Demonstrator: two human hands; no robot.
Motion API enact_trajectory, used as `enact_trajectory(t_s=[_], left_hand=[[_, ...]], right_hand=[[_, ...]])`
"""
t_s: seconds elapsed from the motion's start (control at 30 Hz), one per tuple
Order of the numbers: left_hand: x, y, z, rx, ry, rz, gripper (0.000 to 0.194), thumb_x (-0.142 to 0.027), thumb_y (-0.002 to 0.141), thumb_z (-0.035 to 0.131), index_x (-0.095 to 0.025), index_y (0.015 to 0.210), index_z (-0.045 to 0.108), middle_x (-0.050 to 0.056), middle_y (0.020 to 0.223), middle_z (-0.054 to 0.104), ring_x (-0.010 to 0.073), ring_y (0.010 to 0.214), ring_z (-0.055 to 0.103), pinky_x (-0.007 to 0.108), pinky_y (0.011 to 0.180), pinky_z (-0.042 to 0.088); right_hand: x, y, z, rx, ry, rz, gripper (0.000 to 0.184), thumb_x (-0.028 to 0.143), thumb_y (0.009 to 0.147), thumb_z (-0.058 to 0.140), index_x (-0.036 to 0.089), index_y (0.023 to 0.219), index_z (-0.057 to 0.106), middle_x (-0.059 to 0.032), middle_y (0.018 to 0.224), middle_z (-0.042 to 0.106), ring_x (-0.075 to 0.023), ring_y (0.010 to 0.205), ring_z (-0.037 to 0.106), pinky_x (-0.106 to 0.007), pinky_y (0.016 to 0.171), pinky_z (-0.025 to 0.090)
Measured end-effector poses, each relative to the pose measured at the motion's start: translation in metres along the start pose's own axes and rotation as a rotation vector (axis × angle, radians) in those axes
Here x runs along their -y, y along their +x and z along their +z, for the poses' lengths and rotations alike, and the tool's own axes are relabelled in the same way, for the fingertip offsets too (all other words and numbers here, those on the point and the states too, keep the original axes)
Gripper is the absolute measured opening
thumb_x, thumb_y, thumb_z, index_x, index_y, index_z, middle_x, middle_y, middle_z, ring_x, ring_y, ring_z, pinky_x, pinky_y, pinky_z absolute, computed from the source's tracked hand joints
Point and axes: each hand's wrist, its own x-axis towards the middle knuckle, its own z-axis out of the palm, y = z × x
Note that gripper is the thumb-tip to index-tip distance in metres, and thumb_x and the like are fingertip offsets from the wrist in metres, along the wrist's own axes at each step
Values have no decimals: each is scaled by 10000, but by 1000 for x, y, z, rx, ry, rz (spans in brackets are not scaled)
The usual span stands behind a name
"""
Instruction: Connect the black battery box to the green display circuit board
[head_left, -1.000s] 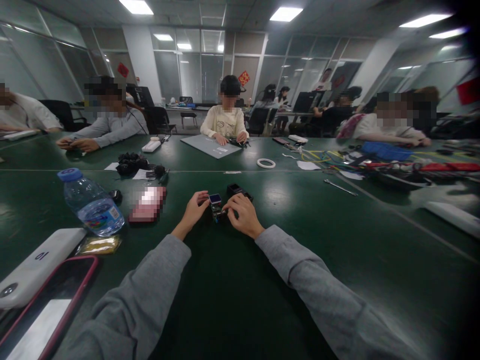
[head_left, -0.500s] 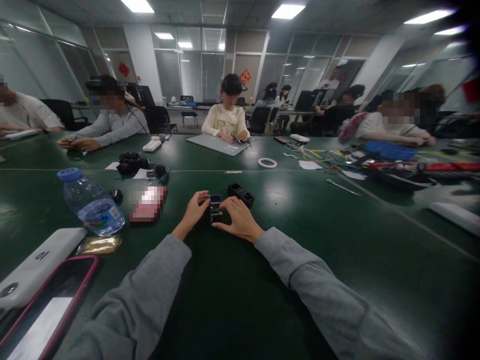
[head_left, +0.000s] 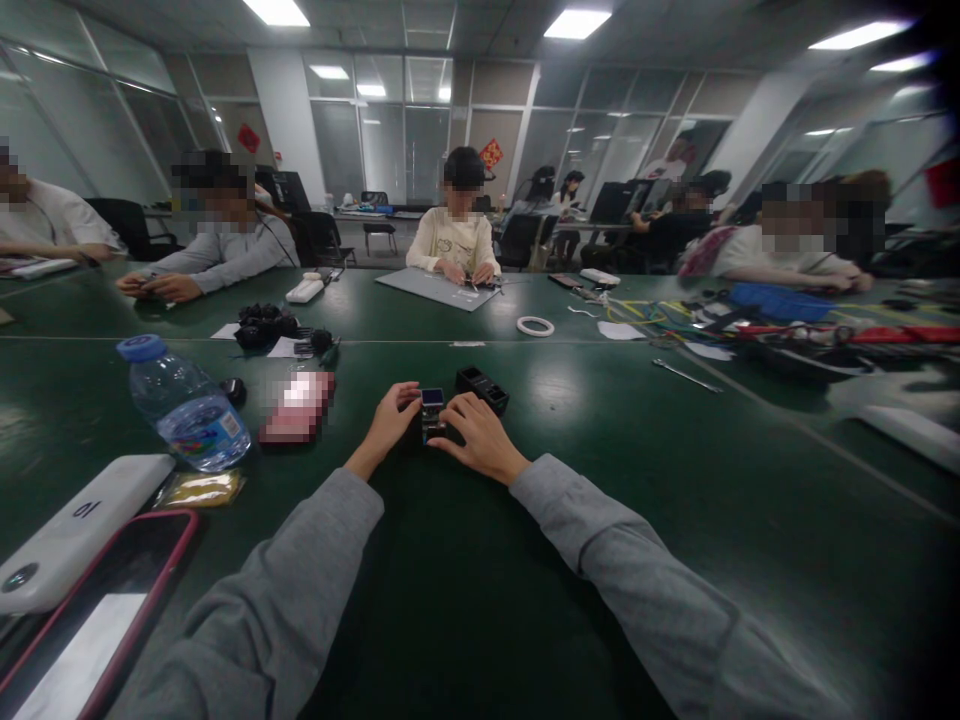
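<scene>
A small circuit board with a little screen (head_left: 433, 398) stands on the dark green table between my two hands. My left hand (head_left: 388, 425) has its fingertips against the board's left side near the screen. On the other side, my right hand (head_left: 484, 432) grips the board's right and lower edge between thumb and curled fingers. Its lower parts are partly covered by that thumb. Just beyond my right hand lies a black open housing (head_left: 482, 388) with hollow compartments.
Left of me are a water bottle (head_left: 184, 410), a pink phone (head_left: 298, 408), a white power bank-like device (head_left: 82, 530), and a red-edged phone (head_left: 105, 600). A wrench (head_left: 686, 375) and a white ring (head_left: 535, 327) lie farther right. A person (head_left: 455, 235) sits opposite at a grey mat.
My right thumb has moved slightly up, closer against the lower part of the board. My left hand stays nearly where it was.
</scene>
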Motion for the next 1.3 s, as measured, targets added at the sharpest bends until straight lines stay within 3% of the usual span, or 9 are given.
enact_trajectory(t_s=[0.53,0.73,1.3], left_hand=[[6,3,0,15,-30,12,326,-222,771,603,-139,1083,560,121,1102,619,197,1041,589,408,983,414],[1,1,-1,74,-26,25,307,-205,799,560,-165,1103,576,101,1140,617,190,1072,575,400,1004,393],[2,1,0,59,-1,34,309,-207,805,549,-160,1110,559,112,1151,608,197,1082,569,410,1005,390]], right_hand=[[-2,-1,4,4,20,19,368,518,869,471,182,999,545,-90,991,509,-233,957,437,-393,835,406],[1,-1,0,17,33,17,339,472,882,467,193,1056,548,-90,1016,498,-234,980,427,-395,849,397],[0,-1,1,5,61,66,314,390,858,502,185,1094,534,-97,1050,499,-248,1021,425,-422,887,402]])
